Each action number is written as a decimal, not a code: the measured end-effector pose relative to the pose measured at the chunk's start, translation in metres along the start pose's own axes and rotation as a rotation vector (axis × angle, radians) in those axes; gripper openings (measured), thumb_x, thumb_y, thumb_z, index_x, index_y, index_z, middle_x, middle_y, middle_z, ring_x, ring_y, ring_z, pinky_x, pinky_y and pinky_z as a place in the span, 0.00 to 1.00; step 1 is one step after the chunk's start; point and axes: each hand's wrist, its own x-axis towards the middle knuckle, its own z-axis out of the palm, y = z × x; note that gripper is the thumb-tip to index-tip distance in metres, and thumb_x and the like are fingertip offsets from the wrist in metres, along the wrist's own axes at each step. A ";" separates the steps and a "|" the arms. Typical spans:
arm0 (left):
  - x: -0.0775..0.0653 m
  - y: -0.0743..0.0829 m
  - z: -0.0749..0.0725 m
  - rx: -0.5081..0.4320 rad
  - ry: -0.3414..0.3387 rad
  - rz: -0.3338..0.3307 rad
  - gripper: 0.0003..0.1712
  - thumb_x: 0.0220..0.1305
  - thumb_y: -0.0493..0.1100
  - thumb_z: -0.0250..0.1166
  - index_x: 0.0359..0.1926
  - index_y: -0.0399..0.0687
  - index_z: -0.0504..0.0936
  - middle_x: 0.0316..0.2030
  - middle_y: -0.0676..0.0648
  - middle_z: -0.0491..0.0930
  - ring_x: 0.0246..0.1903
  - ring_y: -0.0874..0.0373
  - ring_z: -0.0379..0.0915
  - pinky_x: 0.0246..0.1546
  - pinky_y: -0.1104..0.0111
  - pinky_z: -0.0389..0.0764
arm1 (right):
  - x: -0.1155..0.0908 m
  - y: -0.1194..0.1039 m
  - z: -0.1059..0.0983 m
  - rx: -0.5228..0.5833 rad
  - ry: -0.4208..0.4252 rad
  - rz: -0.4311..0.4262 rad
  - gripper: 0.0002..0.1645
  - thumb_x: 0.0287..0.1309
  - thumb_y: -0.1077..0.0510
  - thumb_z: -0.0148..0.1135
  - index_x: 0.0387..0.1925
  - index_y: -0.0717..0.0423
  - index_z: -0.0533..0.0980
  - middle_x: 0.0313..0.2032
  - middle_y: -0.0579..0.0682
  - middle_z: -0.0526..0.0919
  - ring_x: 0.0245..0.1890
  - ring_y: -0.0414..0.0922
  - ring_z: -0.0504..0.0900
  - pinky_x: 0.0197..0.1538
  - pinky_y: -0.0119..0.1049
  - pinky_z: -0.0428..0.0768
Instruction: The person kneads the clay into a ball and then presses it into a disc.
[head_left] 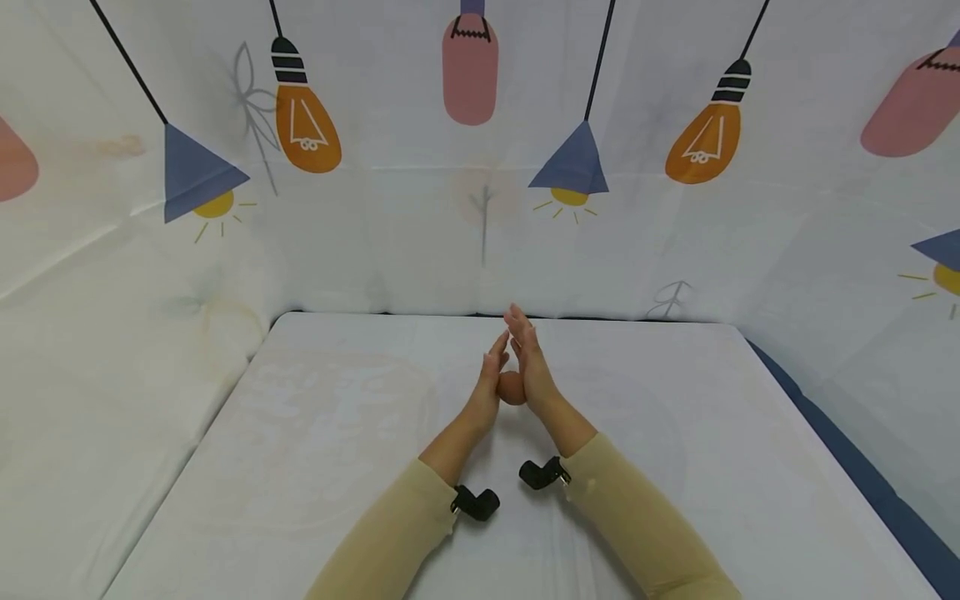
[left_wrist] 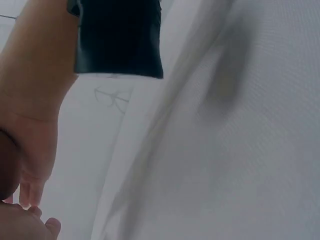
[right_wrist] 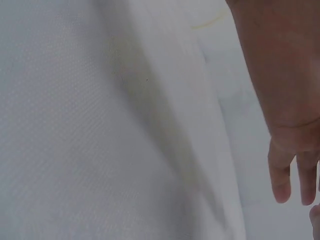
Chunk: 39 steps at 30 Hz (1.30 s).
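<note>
A small reddish-brown ball (head_left: pixel 512 388) sits between the two palms, held above the white table. My left hand (head_left: pixel 487 385) presses it from the left, fingers straight and pointing away from me. From the other side my right hand (head_left: pixel 534 367) presses it, its fingers also extended and leaning in toward the left fingertips. In the left wrist view a dark rounded part of the ball (left_wrist: pixel 8 167) shows at the left edge beside a palm. The right wrist view shows a forearm and straight fingers (right_wrist: pixel 281 182), with the ball out of sight there.
A white-covered table (head_left: pixel 322 400) lies under the hands. Behind it hangs a white cloth (head_left: pixel 390 225) printed with lamps and bulbs. Black wrist cameras are strapped at the left sleeve (head_left: pixel 390 533) and right sleeve (head_left: pixel 645 525). Dark blue fabric (head_left: pixel 847 442) borders the table's right side.
</note>
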 end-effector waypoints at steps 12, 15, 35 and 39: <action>0.003 0.007 0.001 -0.059 0.188 0.101 0.51 0.69 0.78 0.29 0.81 0.51 0.42 0.79 0.49 0.39 0.77 0.49 0.33 0.72 0.43 0.35 | -0.011 0.013 0.017 0.076 -0.092 0.049 0.46 0.74 0.29 0.23 0.79 0.53 0.48 0.78 0.56 0.51 0.77 0.52 0.48 0.75 0.55 0.44; 0.004 0.004 0.001 0.001 0.215 0.101 0.54 0.66 0.81 0.32 0.81 0.54 0.39 0.79 0.49 0.35 0.77 0.50 0.30 0.71 0.41 0.34 | -0.014 0.009 0.022 0.095 -0.103 0.041 0.47 0.73 0.27 0.22 0.79 0.50 0.49 0.77 0.54 0.52 0.77 0.51 0.50 0.75 0.54 0.48; 0.007 -0.006 -0.007 0.339 0.109 0.020 0.66 0.55 0.89 0.26 0.80 0.46 0.41 0.79 0.38 0.36 0.76 0.38 0.32 0.66 0.31 0.40 | -0.007 -0.020 0.011 0.170 0.065 0.005 0.53 0.69 0.23 0.25 0.78 0.56 0.49 0.75 0.58 0.58 0.75 0.56 0.53 0.75 0.52 0.51; 0.005 -0.012 -0.004 0.209 0.028 0.022 0.59 0.65 0.82 0.27 0.79 0.43 0.38 0.79 0.37 0.36 0.76 0.34 0.34 0.69 0.35 0.41 | 0.001 -0.021 0.004 0.142 0.075 -0.016 0.49 0.74 0.28 0.26 0.77 0.59 0.52 0.74 0.60 0.58 0.75 0.54 0.54 0.75 0.49 0.52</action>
